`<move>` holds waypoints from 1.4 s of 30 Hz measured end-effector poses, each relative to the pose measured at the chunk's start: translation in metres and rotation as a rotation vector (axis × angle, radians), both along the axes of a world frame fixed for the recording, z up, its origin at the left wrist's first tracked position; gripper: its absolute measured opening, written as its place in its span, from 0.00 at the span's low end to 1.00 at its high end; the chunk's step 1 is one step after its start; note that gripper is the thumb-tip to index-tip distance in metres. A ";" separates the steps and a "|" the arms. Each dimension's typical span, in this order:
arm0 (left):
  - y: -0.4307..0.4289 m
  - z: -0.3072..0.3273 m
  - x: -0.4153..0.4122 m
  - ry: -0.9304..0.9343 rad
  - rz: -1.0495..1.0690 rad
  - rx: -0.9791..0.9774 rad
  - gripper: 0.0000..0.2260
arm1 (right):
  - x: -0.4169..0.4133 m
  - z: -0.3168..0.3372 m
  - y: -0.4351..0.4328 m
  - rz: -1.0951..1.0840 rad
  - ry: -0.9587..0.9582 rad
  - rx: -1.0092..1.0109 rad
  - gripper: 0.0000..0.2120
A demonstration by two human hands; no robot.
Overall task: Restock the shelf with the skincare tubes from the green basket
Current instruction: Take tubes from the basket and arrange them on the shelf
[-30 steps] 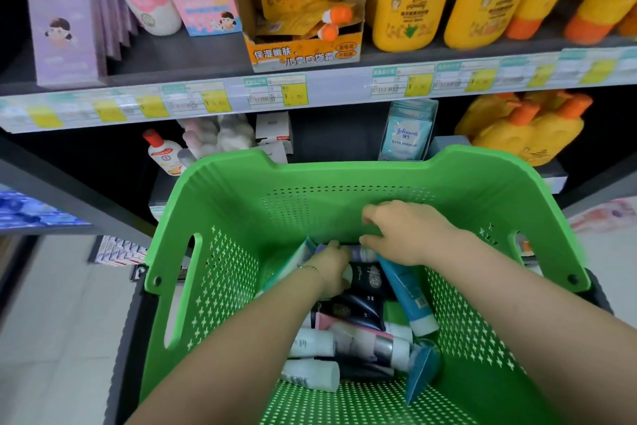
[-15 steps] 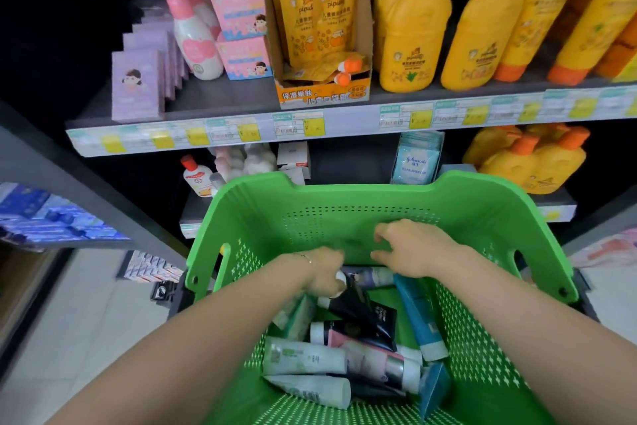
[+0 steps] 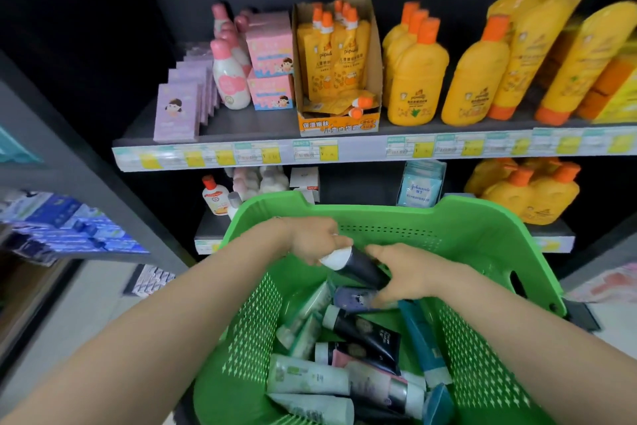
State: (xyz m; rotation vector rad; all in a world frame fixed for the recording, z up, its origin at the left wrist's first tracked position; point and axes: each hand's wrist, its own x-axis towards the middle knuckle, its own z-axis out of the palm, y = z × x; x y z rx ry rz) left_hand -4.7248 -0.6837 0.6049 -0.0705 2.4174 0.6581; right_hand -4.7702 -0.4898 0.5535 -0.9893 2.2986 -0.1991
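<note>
Tube [image 3: 360, 268] label unreadable, basket [image 3: 482, 228] cut off

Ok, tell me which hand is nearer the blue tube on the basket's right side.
Right. The right hand is just above the upper end of the blue tube, gripping the black tube. The left hand is farther off, up-left, gripping that tube's white cap end.

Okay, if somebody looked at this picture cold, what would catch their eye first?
The bright green basket fills the lower middle, a jumble of skincare tubes lying in it. Above the pile, the left hand and right hand both hold a white-capped dark tube. Yellow bottles with orange caps crowd the upper shelf at right.
</note>
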 end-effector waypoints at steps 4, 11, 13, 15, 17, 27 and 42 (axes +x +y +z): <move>-0.007 0.031 -0.001 -0.026 0.135 0.187 0.21 | -0.007 0.027 0.000 -0.027 0.025 -0.111 0.15; -0.033 0.070 0.000 -0.073 0.274 0.528 0.09 | -0.027 0.116 -0.007 0.101 0.260 -0.023 0.18; -0.039 0.080 -0.001 -0.065 0.344 0.622 0.13 | -0.030 0.147 -0.011 0.152 0.367 -0.004 0.19; -0.041 0.090 -0.001 -0.075 0.347 0.704 0.15 | -0.032 0.173 -0.016 0.226 0.500 0.008 0.20; -0.041 0.099 -0.001 -0.085 0.312 0.754 0.18 | -0.033 0.195 -0.022 0.321 0.626 0.027 0.20; -0.035 0.139 -0.012 0.220 0.401 1.010 0.13 | -0.055 0.274 -0.042 0.528 1.278 -0.113 0.27; -0.038 0.207 -0.005 0.712 0.451 0.967 0.19 | -0.063 0.326 -0.020 -0.019 0.587 -0.849 0.15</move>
